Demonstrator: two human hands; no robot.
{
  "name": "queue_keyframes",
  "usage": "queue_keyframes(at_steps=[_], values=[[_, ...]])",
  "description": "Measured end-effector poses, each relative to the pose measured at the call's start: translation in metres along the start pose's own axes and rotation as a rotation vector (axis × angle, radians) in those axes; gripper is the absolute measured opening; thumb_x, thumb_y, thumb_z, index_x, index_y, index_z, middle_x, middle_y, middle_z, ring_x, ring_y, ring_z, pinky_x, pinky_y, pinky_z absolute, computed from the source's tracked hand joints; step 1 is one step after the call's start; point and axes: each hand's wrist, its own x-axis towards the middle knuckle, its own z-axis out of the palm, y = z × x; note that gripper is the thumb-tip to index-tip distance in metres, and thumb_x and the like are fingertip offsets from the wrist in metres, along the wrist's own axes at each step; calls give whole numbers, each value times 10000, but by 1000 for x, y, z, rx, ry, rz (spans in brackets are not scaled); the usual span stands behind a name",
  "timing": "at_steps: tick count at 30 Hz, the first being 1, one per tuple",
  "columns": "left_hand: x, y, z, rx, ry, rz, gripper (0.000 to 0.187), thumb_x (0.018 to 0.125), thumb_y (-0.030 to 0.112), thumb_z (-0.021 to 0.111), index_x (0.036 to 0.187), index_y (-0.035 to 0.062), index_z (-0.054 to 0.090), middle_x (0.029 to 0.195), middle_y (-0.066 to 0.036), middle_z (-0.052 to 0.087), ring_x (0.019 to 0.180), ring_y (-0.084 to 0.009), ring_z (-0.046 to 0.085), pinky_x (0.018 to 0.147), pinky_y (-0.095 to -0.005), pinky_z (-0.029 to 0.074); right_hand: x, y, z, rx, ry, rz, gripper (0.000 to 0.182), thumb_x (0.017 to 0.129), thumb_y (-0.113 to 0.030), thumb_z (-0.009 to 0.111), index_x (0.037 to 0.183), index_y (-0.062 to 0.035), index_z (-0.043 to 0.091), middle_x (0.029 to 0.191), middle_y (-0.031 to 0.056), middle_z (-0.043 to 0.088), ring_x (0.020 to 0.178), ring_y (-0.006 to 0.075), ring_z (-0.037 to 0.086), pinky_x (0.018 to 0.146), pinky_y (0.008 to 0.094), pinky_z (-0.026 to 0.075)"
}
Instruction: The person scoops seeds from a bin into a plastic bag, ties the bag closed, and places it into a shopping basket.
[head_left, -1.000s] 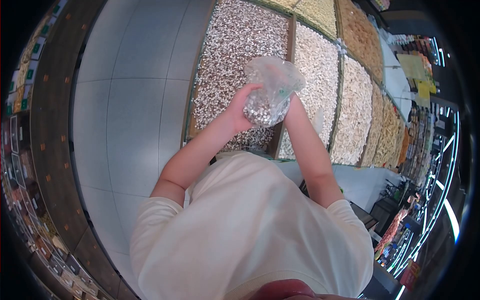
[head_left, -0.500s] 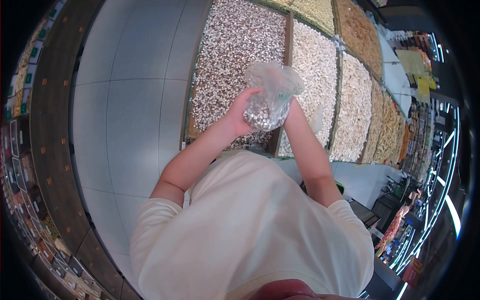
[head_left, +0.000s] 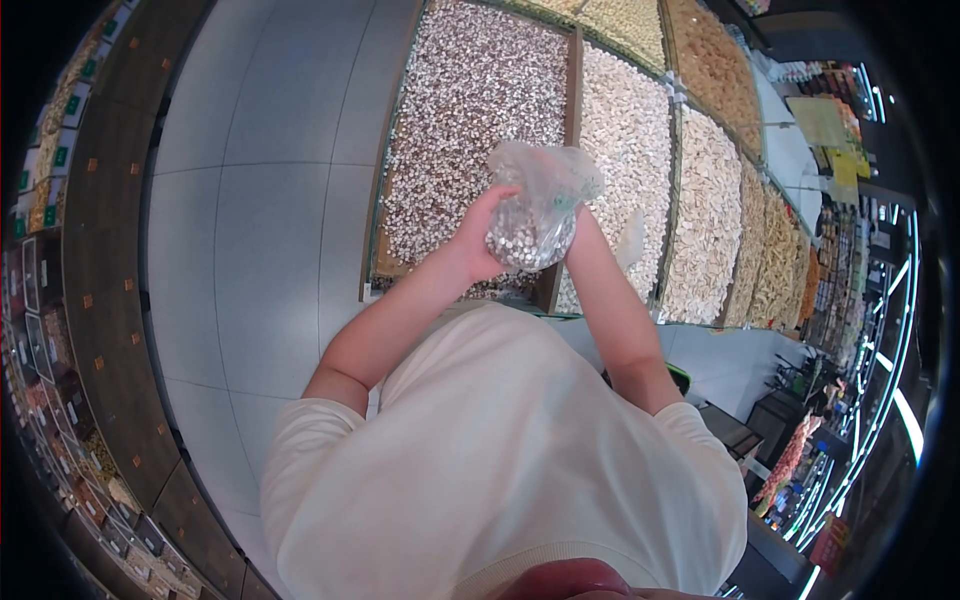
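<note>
A clear plastic bag [head_left: 545,190] with faint green print is held between both hands, above the near right part of a wooden bin [head_left: 480,90] of small white-and-brown pieces. Similar pieces fill the bottom of the bag. My left hand [head_left: 480,235] is closed around the bag's left side, its thumb lying along the upper edge. At the other side, my right hand [head_left: 580,235] grips the bag, its fingers mostly hidden behind the plastic. The upper part of the bag stands up loose and crumpled.
A wooden divider [head_left: 573,90] separates this bin from one of white pieces [head_left: 625,120], where a translucent scoop-like object [head_left: 631,238] lies. Pale flat slices [head_left: 705,180] fill another bin to the right. Grey floor tiles [head_left: 270,230] and a dark shelf edge [head_left: 110,300] are on the left.
Both hands and the bag have come slightly down, closer to my body. The bag's top has folded in a little and its filled part has shifted.
</note>
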Motion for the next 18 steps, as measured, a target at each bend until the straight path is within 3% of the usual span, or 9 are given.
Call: queue_keyframes(at_steps=[11,18], values=[[-9,-20,1,-6,-14,-6,565,1005,408,585,1457,68,563,1339,-164,683,1187,-366,692,1075,-575,537,-31,2,19,-23,6,53,196,1102,-195,514,1032,-47,621,920,65,647,738,167,640,641,313,584],[-14,-32,5,20,23,45,536,1009,414,574,1413,62,594,1310,-175,701,1159,-371,706,1043,-576,555,-38,1,23,4,-5,69,194,1099,-192,517,1021,-46,618,911,63,643,730,166,635,629,315,576]])
